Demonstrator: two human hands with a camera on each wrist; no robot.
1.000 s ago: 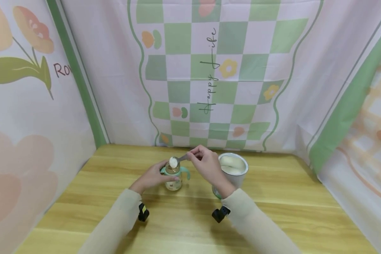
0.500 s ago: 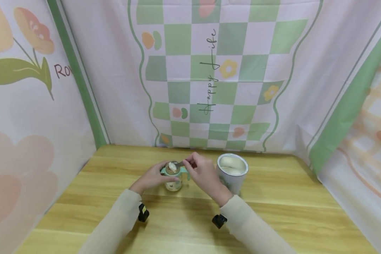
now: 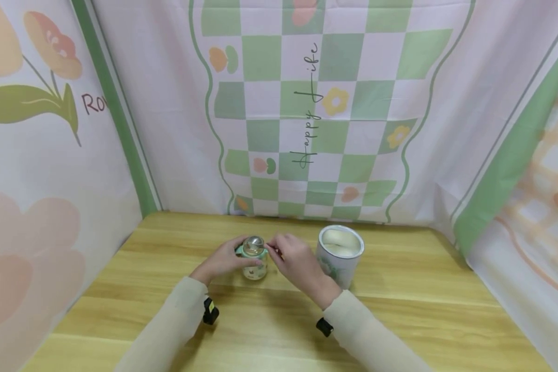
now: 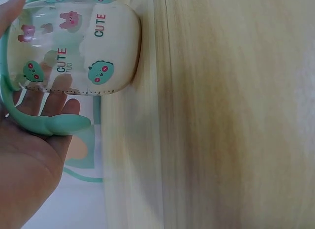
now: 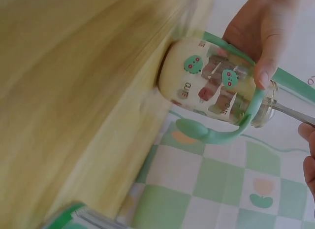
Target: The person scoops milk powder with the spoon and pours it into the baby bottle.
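Observation:
A clear baby bottle (image 3: 253, 272) with mint-green handles and printed animal faces stands uncapped on the wooden table, with pale cream contents low inside. My left hand (image 3: 223, 261) grips it around the upper body, thumb in front and fingers behind. In the left wrist view, one green handle (image 4: 54, 124) crosses in front of the fingers. My right hand (image 3: 302, 263) pinches a metal spoon (image 5: 294, 114) by its handle. The spoon's bowl is at the bottle's mouth, and its rounded shiny back faces up in the head view.
Right of the bottle stands a tall white tin (image 3: 347, 271) of pale powder, its top open, close beside my right hand. The wooden table (image 3: 269, 330) ends at a patterned cloth (image 3: 302, 108) behind; more cloth hangs on both sides.
The spoon, heaped with white powder earlier, has come down to the bottle's mouth and turned over, its powder no longer visible. My right hand has lowered with it; the left hand keeps its grip.

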